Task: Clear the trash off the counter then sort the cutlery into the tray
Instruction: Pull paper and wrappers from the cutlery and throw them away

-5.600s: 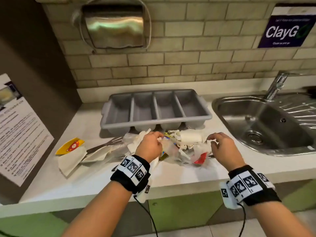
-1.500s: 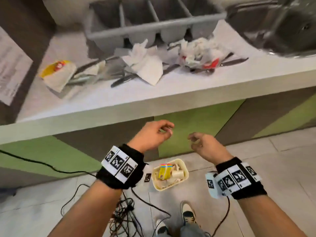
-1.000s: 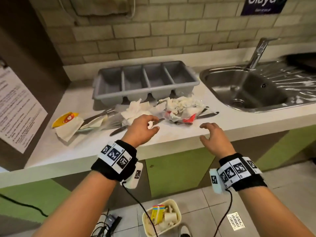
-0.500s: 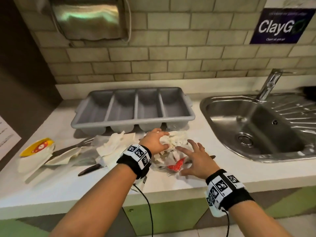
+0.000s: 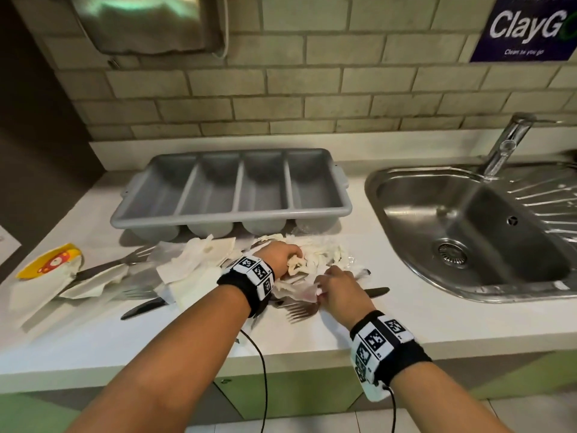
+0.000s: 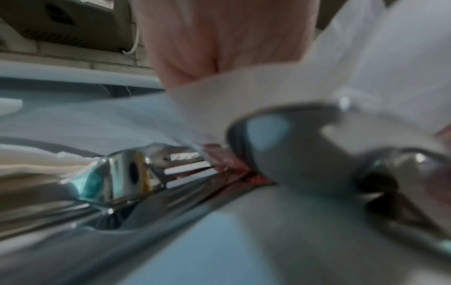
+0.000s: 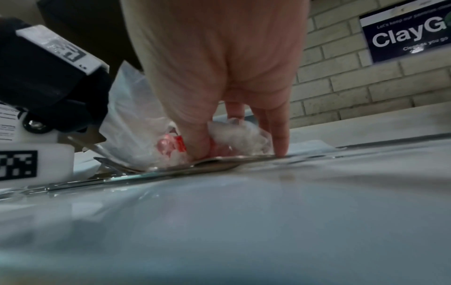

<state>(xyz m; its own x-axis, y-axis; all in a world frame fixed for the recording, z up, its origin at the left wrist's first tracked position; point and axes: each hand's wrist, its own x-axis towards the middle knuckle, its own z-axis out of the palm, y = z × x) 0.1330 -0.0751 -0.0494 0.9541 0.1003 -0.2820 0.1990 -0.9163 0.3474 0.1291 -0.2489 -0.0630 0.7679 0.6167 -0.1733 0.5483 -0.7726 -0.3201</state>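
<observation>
1. Left hand: mine, fingers curled round crumpled white paper at the top of the trash heap, just in front of the tray.
2. Right hand: mine, thumb and fingers pinching clear plastic wrap with a red patch; one fingertip is down on the counter.
3. Cutlery tray: grey, four compartments, all bare, set against the back of the counter left of the sink.
4. Fork: lies on the counter under the heap, tines toward me, between my two wrists.
5. Knife, dark handle: pokes out to the right from beneath my right hand.
6. Second knife, dark handle: left of my left wrist, partly under napkins.
7. Napkins: white, loose and rumpled, just left of my left hand.
8. Further forks: on the left, half covered by paper; count cannot be told.
9. Yellow wrapper with red print: far left of the counter, on white paper.
10. Left wrist view: blurred; shiny metal cutlery and white paper close to the palm.
</observation>
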